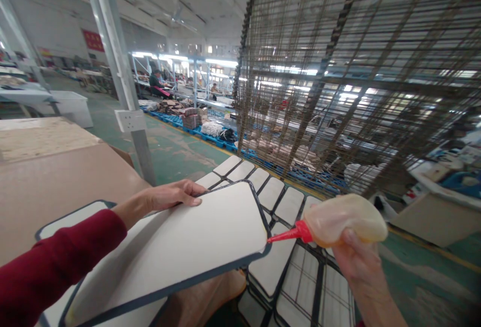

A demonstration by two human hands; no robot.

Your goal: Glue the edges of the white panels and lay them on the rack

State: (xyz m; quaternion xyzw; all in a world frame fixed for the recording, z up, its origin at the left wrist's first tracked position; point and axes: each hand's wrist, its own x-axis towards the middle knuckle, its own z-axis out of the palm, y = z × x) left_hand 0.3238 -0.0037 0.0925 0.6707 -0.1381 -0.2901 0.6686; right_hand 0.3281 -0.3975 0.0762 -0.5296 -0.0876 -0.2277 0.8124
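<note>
The left hand (175, 195) is held palm down in a pinch, its thumb (193, 200) laid on the near side and its fingers (188, 184) stretched beyond. Behind it, the left forearm is covered by a dark red sleeve (63, 262), pushed back so that the wrist (128, 209) is bared. The right hand (355, 254), well apart and lower, is closed in a grip, its thumb (350, 238) pointed upward, its other fingers mostly hidden, its forearm (379, 294) bared below.
</note>
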